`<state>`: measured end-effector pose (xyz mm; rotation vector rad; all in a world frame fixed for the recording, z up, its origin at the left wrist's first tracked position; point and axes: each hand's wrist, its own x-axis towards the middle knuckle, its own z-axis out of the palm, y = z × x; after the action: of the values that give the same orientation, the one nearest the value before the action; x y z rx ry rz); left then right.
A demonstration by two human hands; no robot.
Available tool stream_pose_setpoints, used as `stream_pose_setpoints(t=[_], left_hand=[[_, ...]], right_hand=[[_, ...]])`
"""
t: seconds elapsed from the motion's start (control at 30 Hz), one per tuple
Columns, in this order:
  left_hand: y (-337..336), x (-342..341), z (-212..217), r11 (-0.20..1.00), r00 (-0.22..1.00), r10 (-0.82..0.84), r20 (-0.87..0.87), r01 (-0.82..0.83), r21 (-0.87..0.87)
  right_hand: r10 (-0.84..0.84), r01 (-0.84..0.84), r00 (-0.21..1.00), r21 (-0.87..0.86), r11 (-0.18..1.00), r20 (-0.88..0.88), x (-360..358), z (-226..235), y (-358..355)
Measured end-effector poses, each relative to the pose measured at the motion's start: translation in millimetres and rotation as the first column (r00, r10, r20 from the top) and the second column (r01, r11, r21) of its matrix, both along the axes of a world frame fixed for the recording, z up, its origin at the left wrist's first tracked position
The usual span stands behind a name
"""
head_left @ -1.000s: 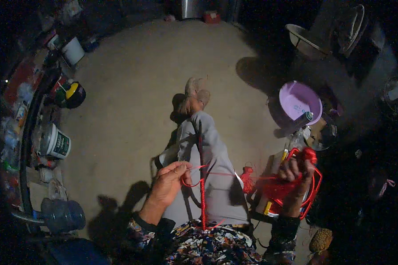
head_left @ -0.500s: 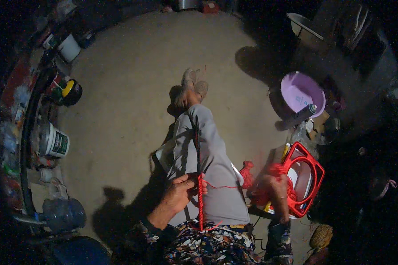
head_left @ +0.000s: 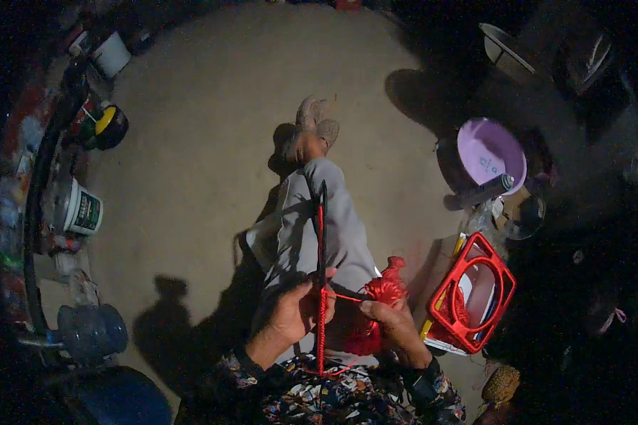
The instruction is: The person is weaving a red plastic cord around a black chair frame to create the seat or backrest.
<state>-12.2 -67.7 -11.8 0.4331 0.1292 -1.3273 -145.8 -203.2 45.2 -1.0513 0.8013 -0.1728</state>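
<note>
My left hand (head_left: 285, 319) is closed around a long, thin dark strip (head_left: 323, 244) that stands upright over my lap. Tightly wound red cord (head_left: 322, 336) covers the strip's lower part down to my patterned top. In my right hand (head_left: 398, 329), just to the right, is a loose bundle of red cord (head_left: 384, 289), its thumb pinching the strand. That strand runs taut from the right thumb across to the strip at the left fingers. Some left fingertips are hidden behind the strip.
A container with a red plastic frame (head_left: 438, 312) stands by my right hand. Beyond it are a purple basin (head_left: 480, 145) and a dark spray can (head_left: 485, 191). Along the left lie a white bucket (head_left: 84, 209) and a clear water jug (head_left: 92, 333). My grey-trousered legs (head_left: 340, 227) stretch ahead.
My right hand has come left from beside the red frame to my lap, bringing the red cord bundle. The strand between the hands is shorter and tauter. The left hand stays on the strip.
</note>
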Motion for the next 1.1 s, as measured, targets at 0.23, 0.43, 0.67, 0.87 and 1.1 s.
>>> stream_pose_setpoints(t=[0.23, 0.43, 0.67, 0.87, 1.1], left_hand=[[-4, -7, -14, 0.995, 0.991, 0.032, -0.133, -0.019, 0.102], [-5, -7, -16, 0.999, 0.981, 0.038, -0.192, -0.035, 0.020], [0, -10, -29, 0.998, 0.997, 0.058, -0.059, -0.057, 0.010], [-1, -8, -23, 0.998, 0.998, 0.062, -0.006, -0.062, 0.012], [4, 8, 8, 0.949, 0.899, 0.044, 0.435, -0.173, 0.263]], right_hand=[[0.078, -0.087, 0.994, -0.129, 0.988, -0.073, -16, 4, -7], [0.059, -0.061, 0.998, -0.112, 0.992, -0.021, -31, -16, -9], [0.037, -0.061, 0.993, -0.207, 0.976, -0.115, -24, -19, -29], [-0.053, 0.019, 0.988, -0.225, 0.974, -0.145, -8, 11, -22], [-0.016, -0.005, 0.998, -0.298, 0.955, -0.066, -9, 3, -35]])
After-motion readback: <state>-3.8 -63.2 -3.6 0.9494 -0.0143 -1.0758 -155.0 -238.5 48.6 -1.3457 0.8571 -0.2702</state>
